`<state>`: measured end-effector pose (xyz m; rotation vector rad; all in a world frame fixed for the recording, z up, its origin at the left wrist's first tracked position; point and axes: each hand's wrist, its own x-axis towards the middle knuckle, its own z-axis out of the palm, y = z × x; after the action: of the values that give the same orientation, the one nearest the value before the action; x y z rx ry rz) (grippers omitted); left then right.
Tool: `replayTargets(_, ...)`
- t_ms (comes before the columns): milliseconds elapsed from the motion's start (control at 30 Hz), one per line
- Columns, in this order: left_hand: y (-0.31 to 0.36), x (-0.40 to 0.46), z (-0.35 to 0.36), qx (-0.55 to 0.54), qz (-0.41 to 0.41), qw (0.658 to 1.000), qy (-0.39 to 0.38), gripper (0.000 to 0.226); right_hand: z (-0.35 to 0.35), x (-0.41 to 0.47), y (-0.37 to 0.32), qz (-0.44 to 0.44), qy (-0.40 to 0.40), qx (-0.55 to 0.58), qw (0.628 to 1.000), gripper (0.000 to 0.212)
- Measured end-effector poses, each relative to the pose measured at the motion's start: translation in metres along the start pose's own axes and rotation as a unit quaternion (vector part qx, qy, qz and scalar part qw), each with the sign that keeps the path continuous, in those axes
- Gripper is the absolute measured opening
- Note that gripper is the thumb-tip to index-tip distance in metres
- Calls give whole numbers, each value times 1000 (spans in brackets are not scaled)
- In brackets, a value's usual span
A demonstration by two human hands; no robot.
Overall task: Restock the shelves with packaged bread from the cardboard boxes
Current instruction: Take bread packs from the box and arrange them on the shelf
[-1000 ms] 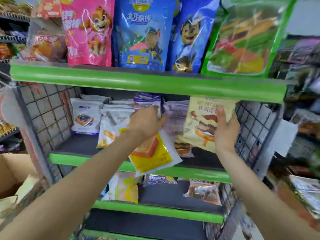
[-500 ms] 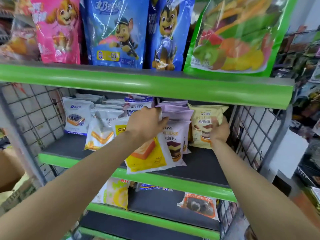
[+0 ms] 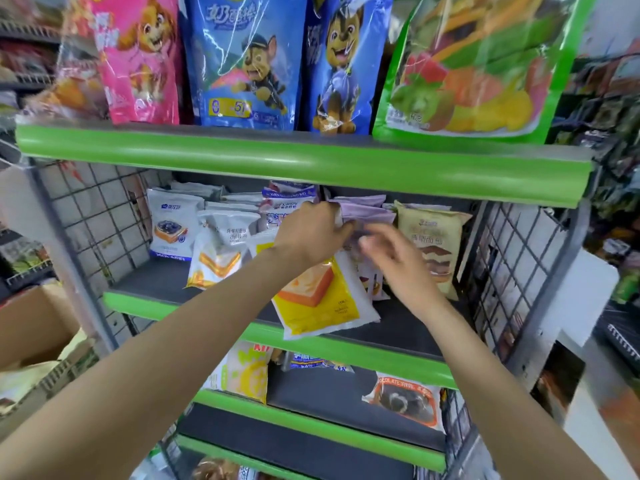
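Hands first. Left hand [image 3: 313, 233] is curled over the top of a yellow bread packet [image 3: 318, 299], which hangs from the grip and leans out over the green front lip of the middle shelf [image 3: 349, 344]; its fingertips also reach in against the lilac packets [image 3: 367, 213] standing behind. Right hand [image 3: 398, 261] is blurred, fingers loose and spread, holding nothing that I can make out — it sits just in front of the lilac row, beside the beige tiramisu packet [image 3: 433, 244] that stands upright near the wire side panel [image 3: 512, 271].

Outward from there: white packets [image 3: 221, 244] stand left of the yellow one, a blue-and-white pack [image 3: 173, 226] further left toward the back. Big pouches with cartoon dogs [image 3: 242, 60] fill the shelf above. Lower shelf holds a yellow pack [image 3: 249, 372] and a chocolate-swirl pack [image 3: 405, 400], well apart. Cardboard box [image 3: 38, 323] sits at the left edge, partly out of view.

My read — the step in hand is seating the yellow packet in the row. To do it well I'd use the free right hand to press the lilac packets back and upright, opening a slot, then slide the yellow one in base first so it stands face forward. Risk: its lower edge overhangs the lip, so letting go early could drop it.
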<state>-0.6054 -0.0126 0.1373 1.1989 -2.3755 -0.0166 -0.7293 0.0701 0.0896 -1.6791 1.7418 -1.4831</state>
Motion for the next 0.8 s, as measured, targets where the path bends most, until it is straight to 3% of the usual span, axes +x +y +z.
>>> replayTargets(67,5,1,-1,-40,6,999,13,39,7,-10,-8,28,-122,3,992,40)
replayTargets(133,11,-1,-2,-85,28,996,24,40,11,-15,-9,35,-118,13,992,46)
replayTargets(300,23,-3,-5,-171,62,983,19,57,-13,-29,4,54,32,83,995,33)
replayTargets(467,34,-3,4,-22,133,988,77,78,-43,-38,28,90,267,79,956,33)
replayTargets(533,32,-1,9,8,142,989,32,77,-52,-35,36,126,325,-11,937,35)
replayTargets(633,25,6,22,78,147,983,-77,90,-58,-25,52,185,316,-162,916,36)
replayTargets(800,16,19,41,128,134,966,-181,116,-53,-3,82,217,296,-82,926,43)
